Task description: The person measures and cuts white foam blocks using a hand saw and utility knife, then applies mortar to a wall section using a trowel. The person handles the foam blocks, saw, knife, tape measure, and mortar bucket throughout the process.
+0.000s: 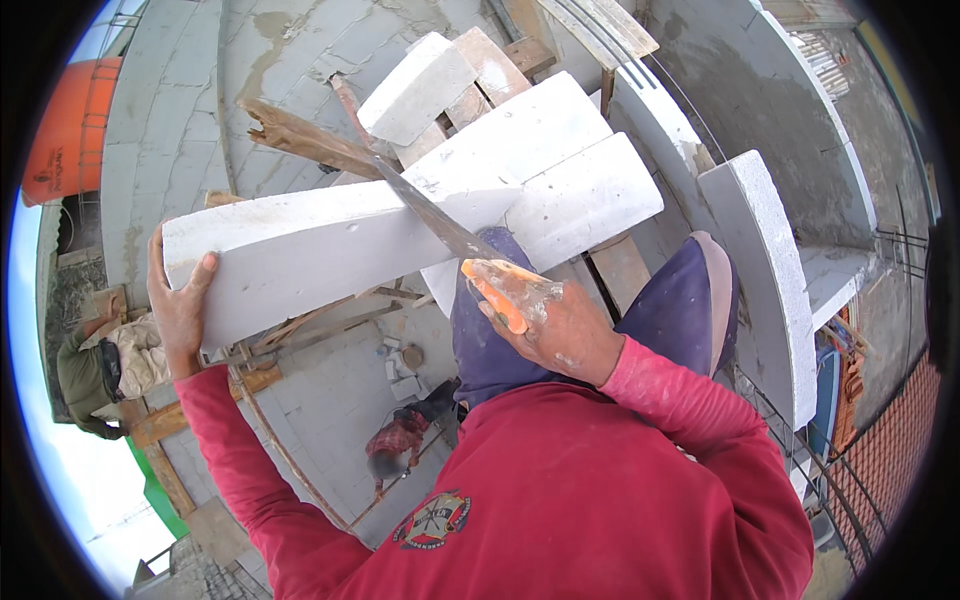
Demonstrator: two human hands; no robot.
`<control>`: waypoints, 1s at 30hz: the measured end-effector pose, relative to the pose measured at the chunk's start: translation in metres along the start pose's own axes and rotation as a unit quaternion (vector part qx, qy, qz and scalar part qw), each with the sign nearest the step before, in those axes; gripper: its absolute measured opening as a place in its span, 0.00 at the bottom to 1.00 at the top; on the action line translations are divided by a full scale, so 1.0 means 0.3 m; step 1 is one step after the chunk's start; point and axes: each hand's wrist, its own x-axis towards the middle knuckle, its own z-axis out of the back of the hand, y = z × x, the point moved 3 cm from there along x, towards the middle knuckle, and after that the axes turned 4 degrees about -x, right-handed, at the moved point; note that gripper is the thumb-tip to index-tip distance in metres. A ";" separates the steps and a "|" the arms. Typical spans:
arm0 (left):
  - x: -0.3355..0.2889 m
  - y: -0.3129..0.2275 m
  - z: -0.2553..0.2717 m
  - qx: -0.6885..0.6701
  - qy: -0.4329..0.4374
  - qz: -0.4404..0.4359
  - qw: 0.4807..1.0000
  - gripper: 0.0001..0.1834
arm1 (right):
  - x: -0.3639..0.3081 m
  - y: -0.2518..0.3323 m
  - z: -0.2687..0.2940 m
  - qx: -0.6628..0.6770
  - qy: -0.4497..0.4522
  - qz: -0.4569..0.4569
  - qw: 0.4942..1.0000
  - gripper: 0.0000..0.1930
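A long white lightweight concrete block (300, 265) lies crosswise in front of me, resting on other white blocks (600, 190). My left hand (182, 305) grips its left end, the thumb on the near face and the fingers around the end. In my right hand (570, 335) is a handsaw (435, 220), held by its orange, dust-smeared handle. The saw's blade slants over the long block's top edge, pointing away and to the left. Whether the teeth sit in a cut cannot be made out. My knee (490, 320) is against the blocks, under the saw handle.
Beyond are a shorter white block (415, 90), wooden planks (495, 65) and a splintered timber (315, 140). A white slab (765, 285) stands at my right. Far below is a person in a checkered shirt (395, 440); another in dark green (80, 370) is at left.
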 end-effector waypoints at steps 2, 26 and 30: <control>0.006 -0.001 0.002 0.002 0.011 -0.003 1.000 0.43 | 0.074 -0.077 -0.066 -0.094 0.141 -0.020 0.985 0.24; 0.013 -0.007 0.001 0.004 0.005 0.010 1.000 0.46 | 0.123 -0.259 0.029 0.464 -0.161 -0.339 0.802 0.21; 0.014 0.020 0.009 0.009 0.008 0.017 1.000 0.46 | 0.064 -0.245 -0.008 0.587 -0.151 -0.368 0.705 0.20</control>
